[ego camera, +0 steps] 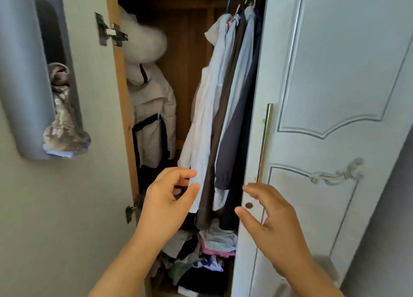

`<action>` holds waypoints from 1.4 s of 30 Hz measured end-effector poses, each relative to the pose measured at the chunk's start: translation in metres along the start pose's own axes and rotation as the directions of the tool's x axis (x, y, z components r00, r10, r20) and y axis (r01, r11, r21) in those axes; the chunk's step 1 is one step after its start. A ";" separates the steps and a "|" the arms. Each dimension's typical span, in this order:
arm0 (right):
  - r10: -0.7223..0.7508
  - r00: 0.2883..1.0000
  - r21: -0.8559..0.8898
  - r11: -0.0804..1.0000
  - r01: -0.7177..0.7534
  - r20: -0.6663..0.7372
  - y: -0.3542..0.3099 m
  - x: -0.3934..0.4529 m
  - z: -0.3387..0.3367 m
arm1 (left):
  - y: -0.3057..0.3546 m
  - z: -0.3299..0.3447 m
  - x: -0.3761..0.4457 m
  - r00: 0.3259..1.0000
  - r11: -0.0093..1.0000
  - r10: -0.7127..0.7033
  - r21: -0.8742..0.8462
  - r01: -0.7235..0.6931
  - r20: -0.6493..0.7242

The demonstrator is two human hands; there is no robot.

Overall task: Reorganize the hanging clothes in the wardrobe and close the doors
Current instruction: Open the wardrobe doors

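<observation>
While both doors stand open, the left hand and right hand hover loosely spread and empty, flanking the hanging clothes just beyond their fingertips, seemingly ready to gather them.

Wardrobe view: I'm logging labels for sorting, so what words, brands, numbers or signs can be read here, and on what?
None can be read.
Hanging clothes: no tag or print shows.
White jacket: dark trim only, no lettering.
Clothes pile: a patterned piece, too blurred to tell any text.
Door: moulded ornament only.
</observation>
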State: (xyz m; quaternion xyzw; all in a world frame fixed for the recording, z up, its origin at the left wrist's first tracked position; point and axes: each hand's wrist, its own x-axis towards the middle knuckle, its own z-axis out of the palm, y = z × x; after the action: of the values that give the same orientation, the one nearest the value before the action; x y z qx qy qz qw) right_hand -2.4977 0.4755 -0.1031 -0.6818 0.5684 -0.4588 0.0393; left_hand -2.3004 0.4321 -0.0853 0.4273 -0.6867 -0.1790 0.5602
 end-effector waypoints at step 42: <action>0.322 0.936 0.158 0.941 -0.300 -0.140 0.032 0.046 0.007 | -0.018 0.113 0.106 0.700 0.940 0.223 -0.341 0.031 0.678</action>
State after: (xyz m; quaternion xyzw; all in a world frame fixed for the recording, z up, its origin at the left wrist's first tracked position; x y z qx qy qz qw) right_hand -2.5200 0.4238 -0.0989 -0.5390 0.6385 -0.5382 0.1104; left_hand -2.3987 0.3115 -0.0678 0.1900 -0.8306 -0.4104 0.3249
